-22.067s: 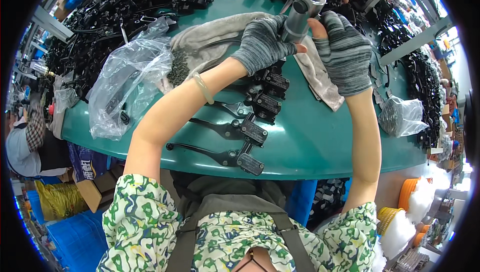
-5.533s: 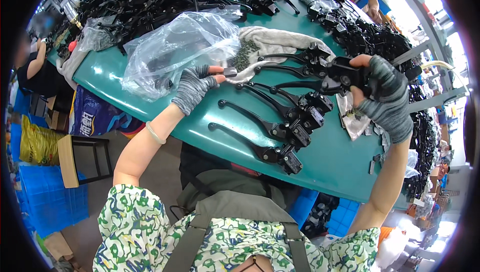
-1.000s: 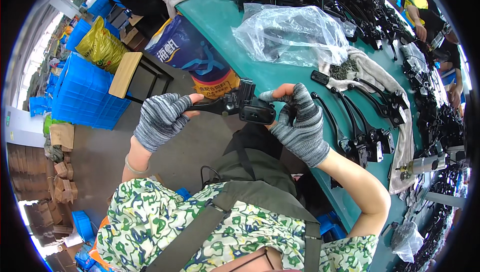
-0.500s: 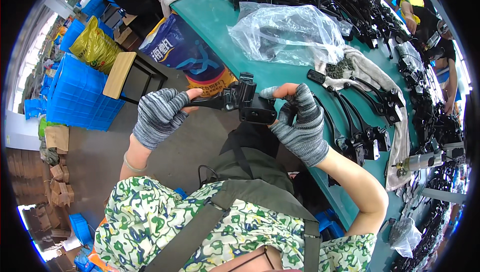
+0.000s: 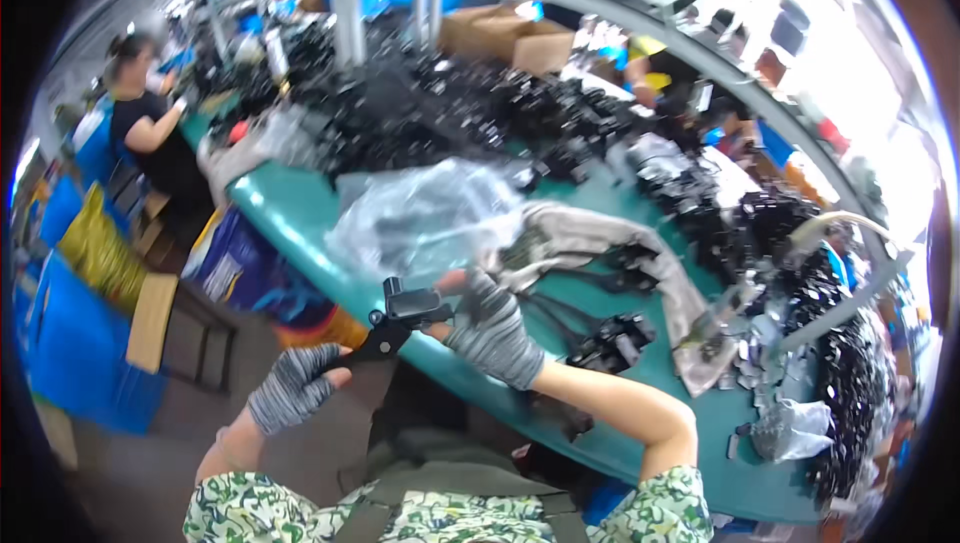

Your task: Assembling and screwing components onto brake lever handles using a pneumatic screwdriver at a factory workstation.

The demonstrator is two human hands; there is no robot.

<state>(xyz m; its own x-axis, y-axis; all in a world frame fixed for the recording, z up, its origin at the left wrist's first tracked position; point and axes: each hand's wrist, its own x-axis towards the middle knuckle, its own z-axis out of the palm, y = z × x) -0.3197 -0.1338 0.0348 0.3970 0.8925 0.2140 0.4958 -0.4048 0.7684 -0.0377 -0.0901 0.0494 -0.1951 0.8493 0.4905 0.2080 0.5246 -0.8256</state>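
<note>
A black brake lever assembly [image 5: 385,340] is held up in front of me, over the table's near edge. My left hand [image 5: 293,389], in a grey knitted fingerless glove, is closed round its lever arm, thumb along the arm. On the other end, my right hand [image 5: 495,335], gloved alike, has its fingers closed at the block-shaped body; its exact finger contact is blurred. To the right of that hand, several similar black levers [image 5: 612,345] lie in a group on the green table [image 5: 590,435]. A grey-white cloth [image 5: 683,328] curves around them.
A clear plastic bag [image 5: 425,218] lies beyond my hands. Heaps of black parts [image 5: 430,93] cover the table's far side, with a cardboard box [image 5: 505,35] behind. At left stand a stool [image 5: 153,323], a blue crate [image 5: 85,343] and a person in black [image 5: 150,128].
The view has swung up and to the right, showing more of the far table and blurring it. Both hands still hold the brake lever, which now slants upward to the right.
</note>
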